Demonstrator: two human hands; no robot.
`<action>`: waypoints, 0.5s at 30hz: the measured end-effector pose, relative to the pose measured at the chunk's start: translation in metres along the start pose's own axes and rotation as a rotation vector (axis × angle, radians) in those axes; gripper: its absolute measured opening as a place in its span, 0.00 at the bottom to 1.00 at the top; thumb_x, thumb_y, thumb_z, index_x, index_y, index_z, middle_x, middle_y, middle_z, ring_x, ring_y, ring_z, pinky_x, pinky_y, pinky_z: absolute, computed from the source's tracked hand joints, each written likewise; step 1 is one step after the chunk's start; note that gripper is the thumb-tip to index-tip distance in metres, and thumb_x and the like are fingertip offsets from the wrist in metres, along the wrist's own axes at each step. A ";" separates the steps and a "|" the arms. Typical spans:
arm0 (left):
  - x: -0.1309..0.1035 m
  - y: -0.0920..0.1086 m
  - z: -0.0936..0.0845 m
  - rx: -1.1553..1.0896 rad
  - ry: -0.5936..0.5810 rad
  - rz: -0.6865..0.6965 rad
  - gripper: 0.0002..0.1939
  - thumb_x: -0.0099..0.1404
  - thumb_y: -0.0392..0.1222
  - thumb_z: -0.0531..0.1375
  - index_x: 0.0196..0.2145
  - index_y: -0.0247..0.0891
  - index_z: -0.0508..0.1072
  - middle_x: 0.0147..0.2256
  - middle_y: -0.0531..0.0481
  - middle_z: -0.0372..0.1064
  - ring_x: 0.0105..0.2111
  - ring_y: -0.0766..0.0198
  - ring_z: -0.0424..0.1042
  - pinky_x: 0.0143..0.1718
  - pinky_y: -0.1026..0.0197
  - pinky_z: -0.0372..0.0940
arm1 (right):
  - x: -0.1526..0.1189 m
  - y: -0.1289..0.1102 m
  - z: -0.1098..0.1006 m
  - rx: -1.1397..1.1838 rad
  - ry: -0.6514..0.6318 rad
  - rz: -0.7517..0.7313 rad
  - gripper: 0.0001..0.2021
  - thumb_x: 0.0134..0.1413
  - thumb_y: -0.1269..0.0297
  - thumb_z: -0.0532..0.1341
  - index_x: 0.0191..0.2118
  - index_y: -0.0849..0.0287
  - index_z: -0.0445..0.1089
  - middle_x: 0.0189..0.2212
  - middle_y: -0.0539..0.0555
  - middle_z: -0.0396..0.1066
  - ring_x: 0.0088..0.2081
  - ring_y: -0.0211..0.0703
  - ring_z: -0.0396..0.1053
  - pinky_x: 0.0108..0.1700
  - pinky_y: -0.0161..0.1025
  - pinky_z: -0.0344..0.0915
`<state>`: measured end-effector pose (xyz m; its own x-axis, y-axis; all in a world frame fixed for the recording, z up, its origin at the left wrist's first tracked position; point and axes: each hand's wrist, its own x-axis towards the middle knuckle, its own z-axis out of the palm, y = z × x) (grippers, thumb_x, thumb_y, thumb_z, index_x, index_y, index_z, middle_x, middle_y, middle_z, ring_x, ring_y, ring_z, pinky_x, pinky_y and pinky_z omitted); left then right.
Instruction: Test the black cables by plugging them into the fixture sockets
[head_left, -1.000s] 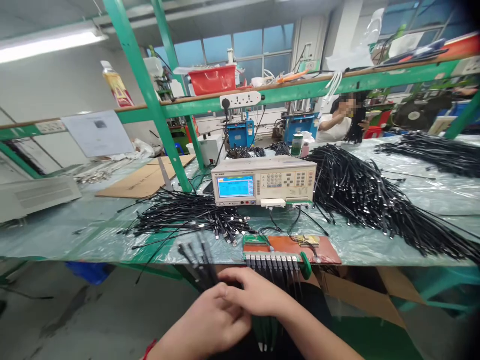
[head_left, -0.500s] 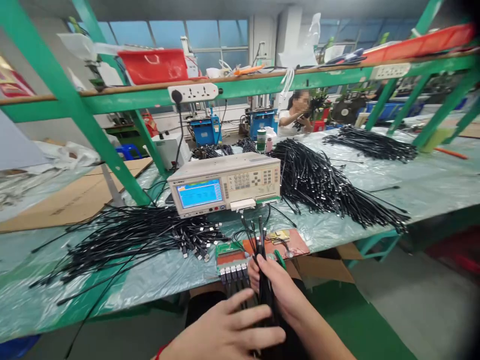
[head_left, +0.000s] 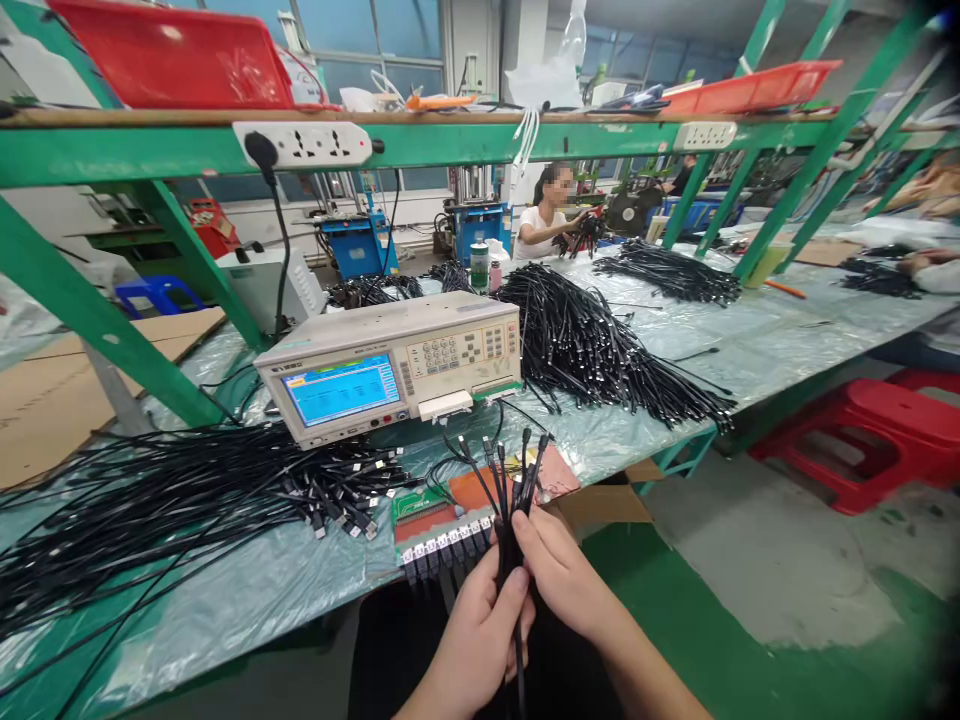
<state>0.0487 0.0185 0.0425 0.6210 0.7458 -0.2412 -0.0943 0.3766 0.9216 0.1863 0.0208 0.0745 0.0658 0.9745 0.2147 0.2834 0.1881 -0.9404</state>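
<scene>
though in two hands (head_left: 480, 628) (head_left: 564, 575), one bundle (head_left: 508, 545)

Tester (head_left: 390, 365) blocks straight ahead, left cable pile (head_left: 217, 490) and right cable pile (head_left: 607, 350) flank it; table (head_left: 780, 325) passable beyond the latter.
</scene>
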 end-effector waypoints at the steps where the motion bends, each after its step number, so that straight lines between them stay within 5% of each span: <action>1: 0.001 -0.002 0.000 -0.003 0.002 0.004 0.28 0.68 0.64 0.57 0.52 0.38 0.65 0.18 0.63 0.55 0.12 0.73 0.48 0.12 0.70 0.50 | 0.002 0.000 -0.004 -0.037 0.023 -0.003 0.24 0.72 0.48 0.48 0.31 0.57 0.69 0.31 0.55 0.70 0.34 0.46 0.67 0.40 0.38 0.64; 8: 0.005 -0.012 -0.004 0.245 0.065 0.133 0.21 0.73 0.58 0.52 0.45 0.37 0.68 0.20 0.60 0.53 0.18 0.70 0.53 0.19 0.68 0.50 | 0.014 0.001 -0.015 -0.066 0.291 0.054 0.22 0.66 0.47 0.56 0.25 0.58 0.64 0.20 0.49 0.60 0.23 0.40 0.60 0.26 0.35 0.56; 15: 0.007 -0.021 -0.009 0.400 0.182 0.283 0.22 0.75 0.57 0.50 0.40 0.35 0.72 0.19 0.57 0.55 0.19 0.68 0.56 0.22 0.64 0.51 | 0.018 0.013 -0.011 0.208 0.338 0.078 0.19 0.65 0.47 0.58 0.36 0.59 0.73 0.28 0.54 0.69 0.31 0.45 0.66 0.34 0.38 0.65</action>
<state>0.0478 0.0207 0.0184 0.4657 0.8848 0.0175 0.0881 -0.0661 0.9939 0.2014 0.0391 0.0686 0.4004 0.8979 0.1829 0.0680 0.1699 -0.9831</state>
